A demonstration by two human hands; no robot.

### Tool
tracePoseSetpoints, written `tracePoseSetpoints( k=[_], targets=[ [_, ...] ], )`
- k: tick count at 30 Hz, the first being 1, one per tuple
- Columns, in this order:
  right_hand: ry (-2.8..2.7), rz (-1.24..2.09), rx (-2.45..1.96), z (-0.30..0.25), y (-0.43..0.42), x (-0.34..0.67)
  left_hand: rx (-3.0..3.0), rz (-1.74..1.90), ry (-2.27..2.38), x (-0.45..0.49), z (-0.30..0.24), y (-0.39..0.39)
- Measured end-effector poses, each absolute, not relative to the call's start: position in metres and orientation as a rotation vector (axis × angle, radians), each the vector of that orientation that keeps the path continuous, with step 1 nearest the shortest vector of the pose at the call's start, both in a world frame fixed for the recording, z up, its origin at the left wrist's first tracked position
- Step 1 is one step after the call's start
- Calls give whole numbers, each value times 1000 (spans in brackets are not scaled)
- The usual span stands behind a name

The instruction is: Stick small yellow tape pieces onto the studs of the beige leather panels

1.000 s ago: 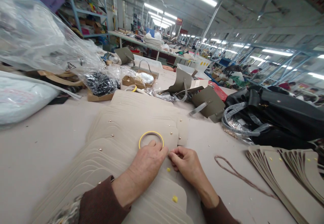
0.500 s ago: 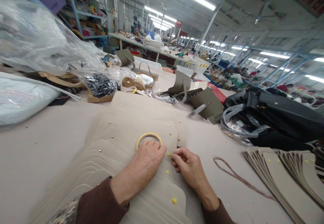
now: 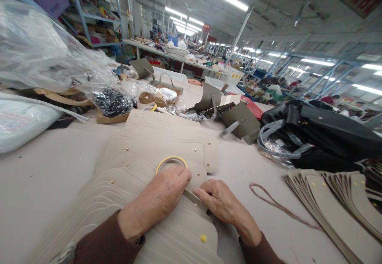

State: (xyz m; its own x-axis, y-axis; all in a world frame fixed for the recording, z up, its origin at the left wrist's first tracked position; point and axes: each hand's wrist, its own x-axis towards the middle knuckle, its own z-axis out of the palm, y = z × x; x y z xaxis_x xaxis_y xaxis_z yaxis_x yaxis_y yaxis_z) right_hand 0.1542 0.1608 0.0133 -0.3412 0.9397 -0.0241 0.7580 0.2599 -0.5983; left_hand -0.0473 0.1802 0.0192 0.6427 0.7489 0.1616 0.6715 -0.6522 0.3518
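Overlapping beige leather-like panels (image 3: 161, 132) with small gold studs spread down the table before me. My left hand (image 3: 165, 190) rests on them, fingers curled round a yellow-rimmed roll of tape (image 3: 171, 159). To its right, my right hand (image 3: 222, 200) is closed, thumb and fingers pinching at the panels' right edge. A narrow grey-beige band (image 3: 193, 197) runs between the two hands; whether it is tape or a turned-up panel edge, I cannot tell. A yellow bit (image 3: 203, 238) sits on a panel nearer me.
On the right lie a brown cord loop (image 3: 283, 206), stacked beige strips (image 3: 337, 204) and black bags (image 3: 322, 136). Olive pieces with handles (image 3: 240, 120) and a cardboard box (image 3: 159, 95) stand behind the panels. Plastic wrapping (image 3: 44, 49) heaps up at left.
My right hand has closed in at the panel edge, and a band now shows between the hands. Two yellow bits near it no longer show. My left hand keeps the tape roll.
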Motion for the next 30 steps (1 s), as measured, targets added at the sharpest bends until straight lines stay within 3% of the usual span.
tracePoseSetpoints(
  k=[5,12,24,27,30],
  targets=[
    [-2120,985,-1516,18,162,165,2541,528,1124,-44,14,183],
    [-1819,666,-1253,25,160,153,2517,878,890,-43,9,179],
    [-2021,155,-1052,7,157,140,2528,728,1017,-39,6,174],
    [-1964,141,-1108,4,155,137,2544,706,1048,-39,9,175],
    [-1813,348,-1239,7,151,131,2598,750,1083,-39,11,176]
  ],
)
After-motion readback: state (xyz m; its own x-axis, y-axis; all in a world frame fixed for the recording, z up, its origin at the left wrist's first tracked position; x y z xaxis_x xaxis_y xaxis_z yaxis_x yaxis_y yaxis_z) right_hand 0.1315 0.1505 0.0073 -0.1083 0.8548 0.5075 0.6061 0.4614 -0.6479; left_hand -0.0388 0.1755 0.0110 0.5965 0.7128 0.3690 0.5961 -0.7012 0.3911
